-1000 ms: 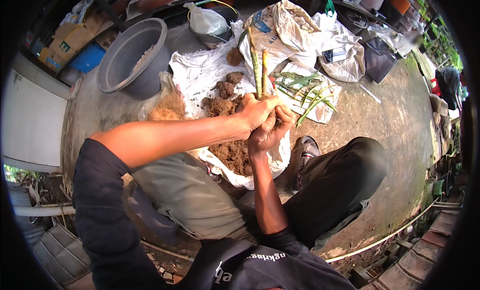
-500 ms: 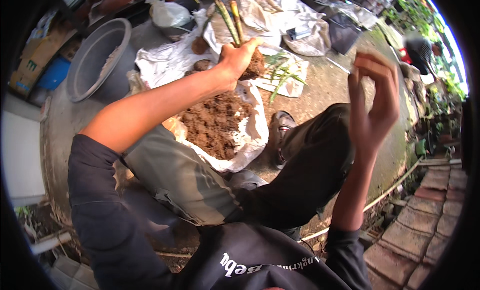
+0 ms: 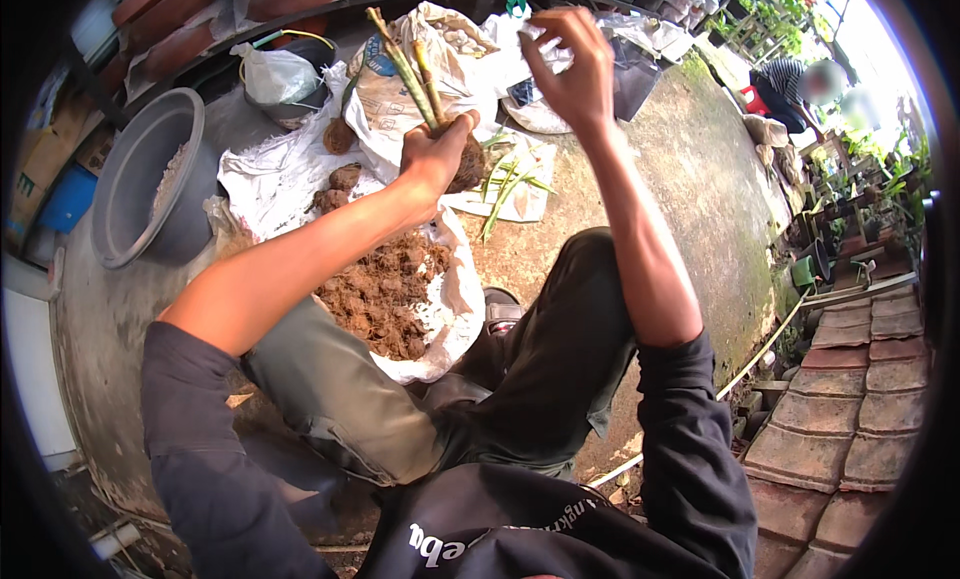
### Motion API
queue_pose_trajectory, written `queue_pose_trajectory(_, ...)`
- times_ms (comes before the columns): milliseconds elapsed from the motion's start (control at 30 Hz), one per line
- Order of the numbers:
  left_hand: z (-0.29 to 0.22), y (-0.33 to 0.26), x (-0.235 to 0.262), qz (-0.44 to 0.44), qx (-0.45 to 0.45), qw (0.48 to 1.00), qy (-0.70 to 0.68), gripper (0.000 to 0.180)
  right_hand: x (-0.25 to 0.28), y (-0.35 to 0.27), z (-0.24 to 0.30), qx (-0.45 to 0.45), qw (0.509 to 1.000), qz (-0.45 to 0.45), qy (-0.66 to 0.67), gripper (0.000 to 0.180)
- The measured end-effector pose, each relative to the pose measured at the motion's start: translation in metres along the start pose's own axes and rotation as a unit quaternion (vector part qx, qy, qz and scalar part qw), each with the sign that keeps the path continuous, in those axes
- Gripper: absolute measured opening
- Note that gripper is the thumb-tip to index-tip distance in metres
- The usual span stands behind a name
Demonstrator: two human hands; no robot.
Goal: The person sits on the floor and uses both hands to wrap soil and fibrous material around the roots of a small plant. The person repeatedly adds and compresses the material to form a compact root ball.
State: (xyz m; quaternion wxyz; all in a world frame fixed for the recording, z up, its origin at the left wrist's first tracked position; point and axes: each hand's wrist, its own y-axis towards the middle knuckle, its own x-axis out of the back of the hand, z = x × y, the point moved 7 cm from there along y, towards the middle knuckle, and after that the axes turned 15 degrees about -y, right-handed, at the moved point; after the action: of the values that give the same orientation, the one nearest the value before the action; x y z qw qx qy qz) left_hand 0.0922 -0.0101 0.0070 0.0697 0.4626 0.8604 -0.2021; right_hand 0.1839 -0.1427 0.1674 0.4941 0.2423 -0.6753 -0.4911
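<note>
My left hand [image 3: 437, 157] is closed round the base of a plant with two thick, cut green stems [image 3: 408, 77]. Below the fingers hangs its brown, fibrous root ball [image 3: 468, 169]. Raised to the right of the plant, my right hand [image 3: 574, 67] has bent fingers, with the thumb apart from them and nothing visible between. Under my left forearm lies an opened white sack [image 3: 462, 314] holding loose brown soil [image 3: 380, 289]. Cut green leaves [image 3: 512, 191] rest on a pale sheet just right of the root ball.
A large grey tub [image 3: 122, 204] stands at the left. Behind the plant are white sacks [image 3: 455, 39] and a dark pot with a white plastic bag [image 3: 280, 76]. Brown clumps [image 3: 338, 184] lie left of my hand. Another person [image 3: 785, 87] is bent over at the far right.
My right hand has moved up and left, closer to the plant stems. My left hand still grips the plant. The whole view has shifted, showing more of the far right.
</note>
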Motion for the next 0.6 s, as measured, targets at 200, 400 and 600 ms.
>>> queue_pose_trajectory(200,0.015,0.028,0.001,0.048,-0.004,0.996,-0.079,0.032,0.006,-0.051,0.001,-0.133,0.991,0.011,0.03,0.019)
queue_pose_trajectory(400,0.019,0.048,0.014,-0.019,-0.049,0.996,-0.072,0.03,0.003,-0.084,0.019,-0.176,0.983,-0.02,0.044,0.022)
queue_pose_trajectory(600,0.006,0.044,0.018,-0.01,-0.055,0.995,-0.08,0.038,0.028,-0.123,0.017,-0.257,0.96,-0.092,0.065,0.022)
